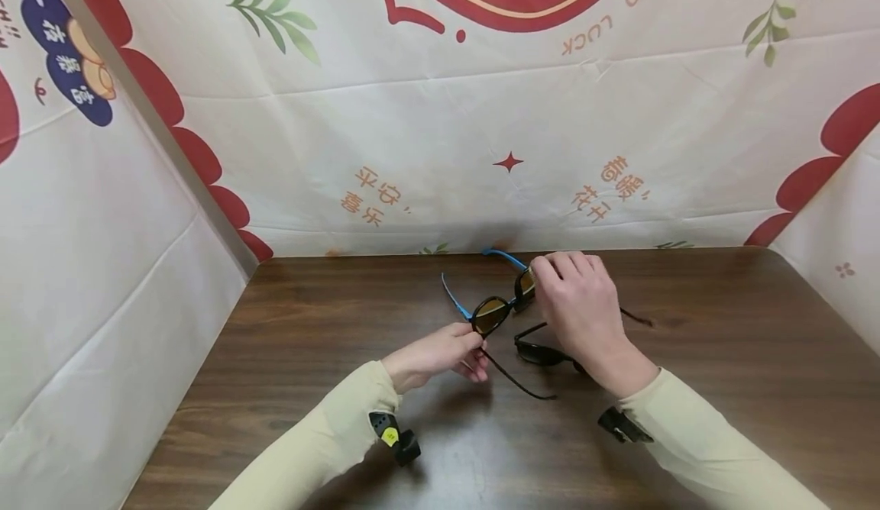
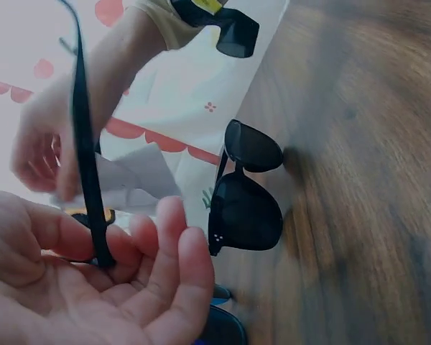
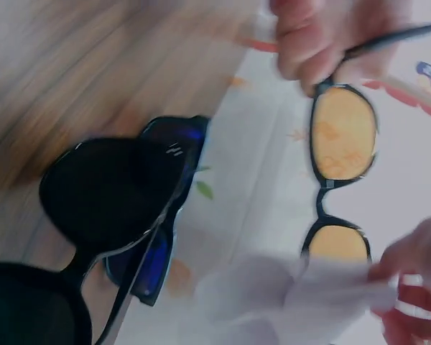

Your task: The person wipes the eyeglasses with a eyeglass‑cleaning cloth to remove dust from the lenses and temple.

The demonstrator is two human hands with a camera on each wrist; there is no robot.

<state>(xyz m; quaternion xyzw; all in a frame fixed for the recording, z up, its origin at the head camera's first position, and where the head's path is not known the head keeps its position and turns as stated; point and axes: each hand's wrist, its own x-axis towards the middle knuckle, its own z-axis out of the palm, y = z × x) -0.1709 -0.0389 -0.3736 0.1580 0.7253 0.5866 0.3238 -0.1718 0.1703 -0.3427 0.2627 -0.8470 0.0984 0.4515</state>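
Note:
My left hand (image 1: 440, 353) holds black-framed glasses with amber lenses (image 3: 343, 133), pinching them at one hinge so that a thin black temple (image 1: 512, 376) juts toward me. The glasses are raised off the table. My right hand (image 1: 580, 308) is at the far lens, pinching a soft white cloth (image 3: 302, 295) that overlaps that lens in the right wrist view; in the head view the hand hides the cloth. Beneath my right hand, black sunglasses (image 1: 539, 353) with dark lenses rest on the table. Blue temples (image 1: 454, 296) of another pair show behind the amber glasses.
The brown wooden table (image 1: 309, 403) ends at a white printed sheet (image 1: 440, 136) hung along its back. Another white sheet (image 1: 103, 266) rises at the left side. Both sleeves carry black wrist cameras, the left one (image 1: 399, 437) close over the tabletop.

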